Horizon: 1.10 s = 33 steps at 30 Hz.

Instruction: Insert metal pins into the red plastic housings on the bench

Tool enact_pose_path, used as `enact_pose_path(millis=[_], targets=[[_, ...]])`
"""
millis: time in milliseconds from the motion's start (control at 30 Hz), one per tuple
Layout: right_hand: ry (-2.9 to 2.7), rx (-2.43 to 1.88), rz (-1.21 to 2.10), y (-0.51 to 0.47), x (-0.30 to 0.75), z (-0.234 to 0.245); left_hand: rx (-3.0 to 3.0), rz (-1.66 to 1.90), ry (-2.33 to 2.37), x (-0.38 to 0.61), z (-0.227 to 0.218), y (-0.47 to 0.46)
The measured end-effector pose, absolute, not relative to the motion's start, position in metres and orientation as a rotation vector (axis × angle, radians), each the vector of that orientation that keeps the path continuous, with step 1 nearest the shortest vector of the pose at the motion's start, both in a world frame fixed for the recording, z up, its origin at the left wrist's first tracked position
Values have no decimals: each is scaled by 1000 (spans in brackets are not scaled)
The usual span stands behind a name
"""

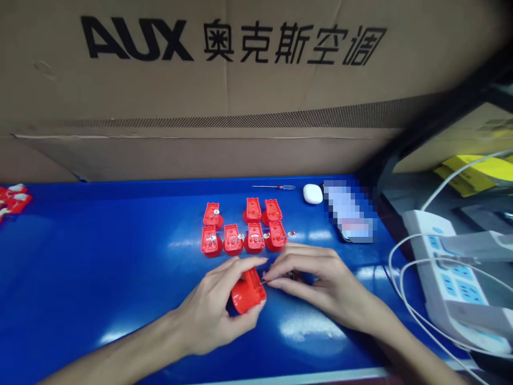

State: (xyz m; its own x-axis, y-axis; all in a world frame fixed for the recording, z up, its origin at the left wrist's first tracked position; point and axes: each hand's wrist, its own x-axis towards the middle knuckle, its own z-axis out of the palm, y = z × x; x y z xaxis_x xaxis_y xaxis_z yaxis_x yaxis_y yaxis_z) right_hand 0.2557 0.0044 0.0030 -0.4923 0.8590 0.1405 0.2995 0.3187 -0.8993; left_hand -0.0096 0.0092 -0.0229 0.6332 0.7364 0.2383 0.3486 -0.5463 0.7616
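Fingers of the left hand (243,266) are clenched around a red plastic housing (248,291), holding it up off the bench, close in front of the person. Fingertips of the right hand (276,285) are pinched together at the housing's upper right end, on what looks like a small metal pin (264,280), though it is too small to make out clearly. The housing's long axis slants from lower left to upper right, its pinned end pointing toward the right hand (320,283), while the left hand (212,315) cradles the bulk of it. Just ahead, seven similar red housings (255,238) sit in two rows on a blue workbench (100,256). Beyond them lie a small screwdriver (273,187) and a white case (312,193).
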Motion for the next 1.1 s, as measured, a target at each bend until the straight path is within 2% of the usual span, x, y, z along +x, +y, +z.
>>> enact_pose_path(millis=[1100], targets=[[-2203,-1052,1004,3,247,0,2055,659,834,-8,-21,10]])
